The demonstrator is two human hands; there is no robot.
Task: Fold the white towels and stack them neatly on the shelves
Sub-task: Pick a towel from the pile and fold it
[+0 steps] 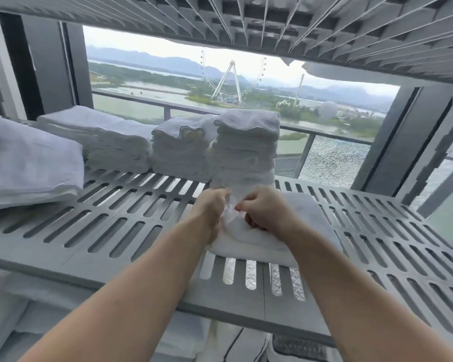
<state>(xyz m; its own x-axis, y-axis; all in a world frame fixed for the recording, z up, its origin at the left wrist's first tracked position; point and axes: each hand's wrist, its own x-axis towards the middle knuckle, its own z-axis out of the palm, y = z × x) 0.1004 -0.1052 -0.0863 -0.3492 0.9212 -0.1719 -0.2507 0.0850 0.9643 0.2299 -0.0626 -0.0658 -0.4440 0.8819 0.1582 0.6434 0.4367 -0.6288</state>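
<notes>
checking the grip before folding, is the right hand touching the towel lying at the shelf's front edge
Touching. The head view shows the right hand with fingers curled into the white towel, pinching its bunched fabric.

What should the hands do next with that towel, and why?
Probably lay the pinched fold down flat and smooth it. The left hand and right hand both pinch bunched cloth at the middle of the towel on the shelf, so it looks lumpier than the flat ones in the tall stack behind it.
</notes>
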